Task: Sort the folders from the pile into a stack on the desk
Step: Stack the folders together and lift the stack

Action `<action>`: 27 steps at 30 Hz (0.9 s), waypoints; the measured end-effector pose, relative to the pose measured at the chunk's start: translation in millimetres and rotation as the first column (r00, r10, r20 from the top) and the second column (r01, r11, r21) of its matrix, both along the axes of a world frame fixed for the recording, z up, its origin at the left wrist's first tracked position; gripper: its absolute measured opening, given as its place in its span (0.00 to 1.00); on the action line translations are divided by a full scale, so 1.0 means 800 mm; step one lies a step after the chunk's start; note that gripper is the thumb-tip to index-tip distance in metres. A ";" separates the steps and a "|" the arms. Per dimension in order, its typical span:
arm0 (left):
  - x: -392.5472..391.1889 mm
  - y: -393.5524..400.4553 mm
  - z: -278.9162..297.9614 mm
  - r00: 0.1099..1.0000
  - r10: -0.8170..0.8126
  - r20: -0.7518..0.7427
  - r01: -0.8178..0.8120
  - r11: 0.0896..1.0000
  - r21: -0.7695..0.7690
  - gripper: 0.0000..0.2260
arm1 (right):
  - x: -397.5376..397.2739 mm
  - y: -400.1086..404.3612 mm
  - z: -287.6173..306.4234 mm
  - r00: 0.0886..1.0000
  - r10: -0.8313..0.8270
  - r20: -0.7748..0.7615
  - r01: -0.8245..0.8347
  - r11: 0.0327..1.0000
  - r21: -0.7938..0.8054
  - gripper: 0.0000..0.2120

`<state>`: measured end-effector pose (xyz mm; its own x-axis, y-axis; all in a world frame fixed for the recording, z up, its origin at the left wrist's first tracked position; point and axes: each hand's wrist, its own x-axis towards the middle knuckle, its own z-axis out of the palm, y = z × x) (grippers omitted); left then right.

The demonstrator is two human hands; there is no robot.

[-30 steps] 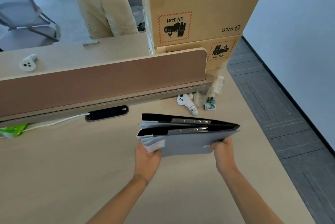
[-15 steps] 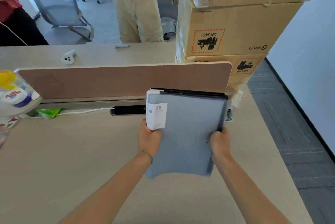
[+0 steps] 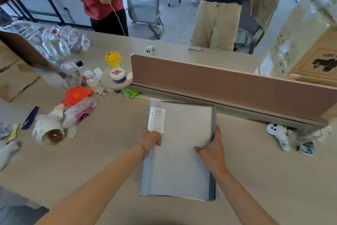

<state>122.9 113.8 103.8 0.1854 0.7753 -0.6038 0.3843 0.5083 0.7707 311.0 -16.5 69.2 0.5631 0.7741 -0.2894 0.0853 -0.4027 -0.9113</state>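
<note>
Folders [image 3: 179, 153], a grey bundle with a "20 pockets" label at the top left, now lie lower and flatter over the table [image 3: 91, 166] than half a second ago, when they were raised in front of the brown divider [image 3: 228, 86]. The left hand [image 3: 150, 138] clenches the bundle's left edge just below the label; the right hand [image 3: 212, 149] grasps the right edge, thumb on top. Left of the left grip, bottles and wrappers have come into view.

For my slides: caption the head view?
Both hands, left and right, hold grey folders flat on the desk.
</note>
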 end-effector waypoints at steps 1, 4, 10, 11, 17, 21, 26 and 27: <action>-0.017 0.013 0.001 1.000 -0.014 -0.013 0.014 1.000 -0.012 0.11 | -0.018 0.013 -0.006 0.999 -0.005 -0.032 0.005 1.000 -0.003 0.52; -0.067 0.051 -0.007 0.998 -0.036 -0.043 0.036 0.999 0.022 0.15 | -0.069 0.052 -0.018 0.995 -0.030 -0.096 0.028 0.999 -0.014 0.51; -0.162 0.121 -0.059 0.984 0.020 -0.178 0.022 0.973 0.230 0.32 | -0.155 0.146 -0.049 0.996 0.012 -0.089 -0.018 0.998 -0.066 0.53; -0.174 0.131 -0.065 0.977 0.026 -0.210 0.031 0.964 0.263 0.33 | -0.168 0.163 -0.053 0.998 0.018 -0.067 -0.024 0.996 -0.082 0.54; -0.227 0.211 -0.096 0.945 0.009 -0.327 0.103 0.941 0.323 0.38 | -0.229 0.252 -0.085 0.998 0.055 0.006 -0.053 0.981 -0.188 0.54; -0.247 0.258 -0.119 0.923 -0.026 -0.385 0.152 0.942 0.299 0.40 | -0.253 0.296 -0.108 0.999 0.051 0.002 -0.049 0.960 -0.276 0.54; -0.266 0.295 -0.144 0.907 -0.025 -0.421 0.147 0.954 0.261 0.41 | -0.274 0.339 -0.135 0.997 0.072 0.001 -0.067 0.937 -0.342 0.53; -0.269 0.301 -0.149 0.904 -0.029 -0.426 0.153 0.953 0.260 0.41 | -0.276 0.346 -0.141 0.997 0.073 -0.006 -0.070 0.935 -0.348 0.54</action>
